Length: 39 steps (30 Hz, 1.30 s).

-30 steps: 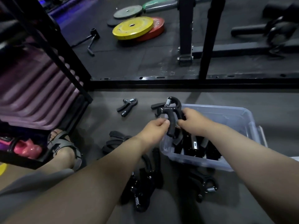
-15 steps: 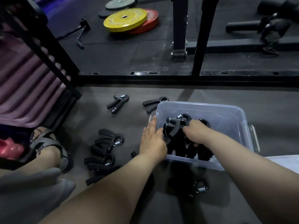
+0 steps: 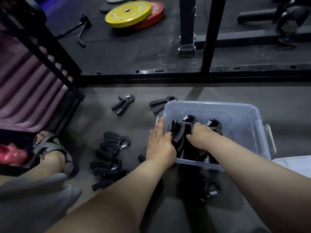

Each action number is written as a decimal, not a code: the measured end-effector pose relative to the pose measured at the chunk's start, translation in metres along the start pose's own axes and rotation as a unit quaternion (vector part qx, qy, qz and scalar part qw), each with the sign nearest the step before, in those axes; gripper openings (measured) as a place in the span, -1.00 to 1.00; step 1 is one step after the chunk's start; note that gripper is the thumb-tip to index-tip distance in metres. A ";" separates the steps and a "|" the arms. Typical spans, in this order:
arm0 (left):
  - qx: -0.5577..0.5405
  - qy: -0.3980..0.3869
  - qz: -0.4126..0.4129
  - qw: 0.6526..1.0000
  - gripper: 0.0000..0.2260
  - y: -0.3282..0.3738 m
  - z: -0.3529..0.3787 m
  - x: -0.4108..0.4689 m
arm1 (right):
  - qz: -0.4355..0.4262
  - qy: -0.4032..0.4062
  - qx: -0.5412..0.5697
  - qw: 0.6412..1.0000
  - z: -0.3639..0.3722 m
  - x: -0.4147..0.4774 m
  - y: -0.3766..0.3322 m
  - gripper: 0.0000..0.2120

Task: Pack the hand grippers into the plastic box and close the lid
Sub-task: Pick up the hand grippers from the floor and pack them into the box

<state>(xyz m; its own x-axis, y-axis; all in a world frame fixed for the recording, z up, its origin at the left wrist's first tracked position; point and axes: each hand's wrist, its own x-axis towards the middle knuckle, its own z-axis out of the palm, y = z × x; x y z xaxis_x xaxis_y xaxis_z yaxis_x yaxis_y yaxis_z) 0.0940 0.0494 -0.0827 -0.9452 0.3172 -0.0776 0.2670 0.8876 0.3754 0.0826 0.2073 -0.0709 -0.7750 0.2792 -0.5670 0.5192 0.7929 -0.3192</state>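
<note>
The head camera looks down at the plastic box (image 3: pixel 252 115), which sits on the floor (image 3: pixel 117 125) in front of the person with no lid on it. A few black hand grippers (image 3: pixel 213 126) stand inside, packed at the left end. The right hand (image 3: pixel 200 137) is down in the box, with its fingers curled round one hand gripper (image 3: pixel 180 130) to set it in beside the others. The left hand (image 3: pixel 159 146) rests on the outside of the box's left wall. Its fingers (image 3: pixel 159 125) lie straight along the wall and hold nothing, and it looks like it is keeping the box from sliding. More loose grippers (image 3: pixel 112 155) lie in a pile on the floor to the left, two lie farther off, and one lies just in front of the box. These grippers look hard and light, with a stiff spring, so they should not break. Their soft handles look like the best place to grab, one gripper per hand. Their bent shape could make them hook on each other. A white thing (image 3: pixel 296 165) at the right edge may be the lid, but I cannot tell.
</note>
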 end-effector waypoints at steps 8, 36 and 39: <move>-0.011 -0.012 -0.013 1.000 -0.68 0.004 -0.007 -0.003 | 0.013 -0.028 -0.036 0.999 -0.003 -0.005 -0.007 -0.47; 0.046 -0.041 -0.007 0.998 -0.76 0.007 -0.007 0.001 | -0.005 -0.003 -0.022 1.000 0.010 -0.002 -0.005 -0.52; 0.046 -0.043 -0.004 0.998 -0.78 0.007 -0.008 0.001 | -0.006 0.000 -0.028 1.000 0.010 -0.003 -0.005 -0.54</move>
<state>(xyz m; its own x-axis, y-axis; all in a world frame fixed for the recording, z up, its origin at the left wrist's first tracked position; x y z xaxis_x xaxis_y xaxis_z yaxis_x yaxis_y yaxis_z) 0.0936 0.0534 -0.0723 -0.9292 0.3330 -0.1604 0.2787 0.9163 0.2876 0.0856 0.1971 -0.0750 -0.7809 0.2704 -0.5631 0.4891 0.8254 -0.2820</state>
